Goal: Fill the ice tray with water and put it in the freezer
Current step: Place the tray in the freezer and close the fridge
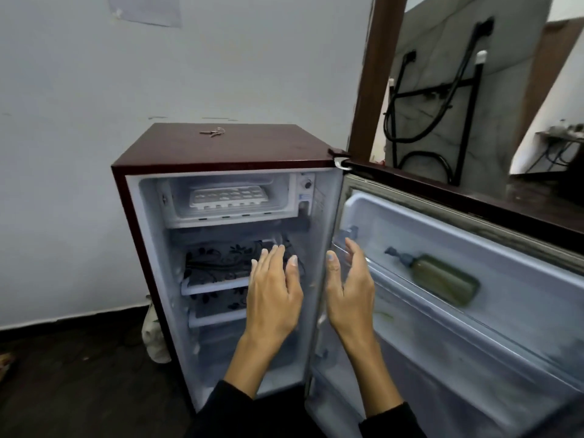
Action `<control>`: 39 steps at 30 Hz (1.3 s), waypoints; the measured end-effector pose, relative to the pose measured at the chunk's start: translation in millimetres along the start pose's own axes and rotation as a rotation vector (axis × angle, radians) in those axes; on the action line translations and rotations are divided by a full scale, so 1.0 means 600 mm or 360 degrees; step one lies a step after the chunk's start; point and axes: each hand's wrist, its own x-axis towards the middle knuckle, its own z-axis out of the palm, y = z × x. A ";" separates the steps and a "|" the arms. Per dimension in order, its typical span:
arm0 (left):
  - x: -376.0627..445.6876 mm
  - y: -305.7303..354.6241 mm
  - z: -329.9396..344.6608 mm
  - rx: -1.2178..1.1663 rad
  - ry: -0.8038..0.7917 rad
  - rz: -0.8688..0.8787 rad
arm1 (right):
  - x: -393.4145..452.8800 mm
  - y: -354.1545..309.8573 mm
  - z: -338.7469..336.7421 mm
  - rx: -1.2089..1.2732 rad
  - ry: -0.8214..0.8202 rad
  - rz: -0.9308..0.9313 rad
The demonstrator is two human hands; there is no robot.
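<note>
Nearest, your left hand [273, 298] and right hand [349, 292] hang side by side in front of the open fridge [202, 150], fingers straight and loosely spread, each grip bare and holding nothing. Left hand sits before the patterned shelf [215, 270]; right hand is level with the door's [474, 279] inner edge, palm turned inward. Beyond it, a greenish bottle [442, 281] lies on its side in the door rack. Farther back and up, the ice tray [228, 197] rests flat inside the freezer compartment [177, 200] at the top, white, two rows of cells, sitting level. Whether the cells carry water can't be told from here. Judgement: placement looks done; what's left is likely just shutting the door. A bunch of keys [212, 132] lies on the fridge top.
</note>
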 end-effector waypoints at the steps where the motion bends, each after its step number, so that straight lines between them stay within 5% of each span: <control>1: -0.022 0.016 0.018 -0.0035 -0.0032 -0.0002 | -0.010 0.012 -0.029 -0.0007 0.0034 -0.0002; 6: -0.130 0.101 0.110 -0.0123 -0.0187 0.0067 | -0.041 0.095 -0.188 -0.0111 0.0389 0.0009; 12: -0.224 0.201 0.201 -0.0102 -0.0322 0.0226 | -0.034 0.215 -0.378 -0.0157 0.1192 0.0092; 16: -0.257 0.255 0.246 -0.0087 -0.0411 0.0332 | -0.016 0.237 -0.465 -0.0054 0.1379 0.0226; 23: -0.274 0.324 0.297 -0.0086 -0.0502 0.0501 | 0.055 0.284 -0.527 0.0280 0.1213 0.0658; 39: -0.306 0.323 0.247 -0.0056 -0.0291 0.0497 | -0.027 0.235 -0.495 0.0287 0.1147 0.0728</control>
